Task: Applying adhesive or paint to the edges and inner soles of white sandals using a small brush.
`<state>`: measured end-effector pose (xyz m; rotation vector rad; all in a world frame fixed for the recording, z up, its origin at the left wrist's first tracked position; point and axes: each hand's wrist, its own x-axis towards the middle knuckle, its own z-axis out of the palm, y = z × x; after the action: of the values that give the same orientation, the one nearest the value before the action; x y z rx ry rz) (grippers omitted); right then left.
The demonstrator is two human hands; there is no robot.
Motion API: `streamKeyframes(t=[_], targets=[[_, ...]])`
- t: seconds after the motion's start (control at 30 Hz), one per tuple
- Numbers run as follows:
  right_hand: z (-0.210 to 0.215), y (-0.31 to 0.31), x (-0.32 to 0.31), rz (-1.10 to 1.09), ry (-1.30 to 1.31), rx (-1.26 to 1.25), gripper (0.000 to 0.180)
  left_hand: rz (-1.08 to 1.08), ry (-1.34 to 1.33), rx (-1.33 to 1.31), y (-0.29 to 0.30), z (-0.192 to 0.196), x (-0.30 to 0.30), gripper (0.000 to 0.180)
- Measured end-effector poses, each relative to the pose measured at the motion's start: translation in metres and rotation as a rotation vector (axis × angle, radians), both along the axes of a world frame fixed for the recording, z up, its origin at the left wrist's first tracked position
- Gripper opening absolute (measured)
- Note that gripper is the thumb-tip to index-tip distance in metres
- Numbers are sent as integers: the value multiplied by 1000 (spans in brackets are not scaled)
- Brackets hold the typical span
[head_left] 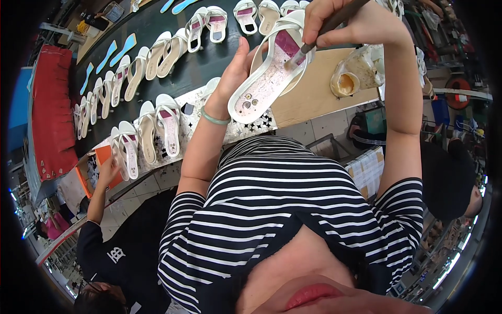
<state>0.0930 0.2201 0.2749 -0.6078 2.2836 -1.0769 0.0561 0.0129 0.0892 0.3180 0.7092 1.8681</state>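
- The left hand [235,78] is holding a white sandal [269,73] up in front of the chest, fingers wrapped behind its side, insole facing the camera.
- The right hand [340,21] is pinching a brush [324,31] between thumb and fingers; the brush tip is touching the purple part of the insole, near the strap end.
- Judging from this, the gluing of this sandal is in progress: the brush is working at the front part, and I cannot tell if the heel part is already coated.
- A jar [355,73] with yellowish glue is lying tilted on the wooden board [308,99], just beside the sandal, under the right forearm.
- On the dark belt [198,63] many white sandals [157,125] are lying in rows; I cannot tell which ones are already coated.
- The left arm is rising from the lower edge, elbow bent, with a green bracelet [215,119] on the wrist.
- The right arm is reaching up high, wrist bent down toward the sandal.
- A co-worker's hand [107,172] is touching an orange tray [107,154] at the left, well apart from the person's own hands.
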Motion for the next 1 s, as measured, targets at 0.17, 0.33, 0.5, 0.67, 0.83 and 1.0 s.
streamKeyframes(t=[0.17, 0.33, 0.5, 0.67, 0.83, 1.0], targets=[[-68, -9, 14, -381, 641, 99, 9, 188, 22, 26, 8, -21, 3, 78], [-109, -27, 35, -613, 455, -169, 14, 383, 140, 11, 23, -42, 6, 76], [-104, -14, 51, -634, 157, -514, 14, 481, 64, 59, 31, -89, 1, 74], [-107, 63, 85, -914, 245, -931, 23, 330, -189, 54, 33, -128, 21, 79], [-161, 114, 116, -1106, 89, -1038, 25, 193, -213, -142, 60, -202, 48, 78], [-207, 123, 130, -1122, -11, -1093, 23, 163, -146, -248, 115, -230, 73, 83]])
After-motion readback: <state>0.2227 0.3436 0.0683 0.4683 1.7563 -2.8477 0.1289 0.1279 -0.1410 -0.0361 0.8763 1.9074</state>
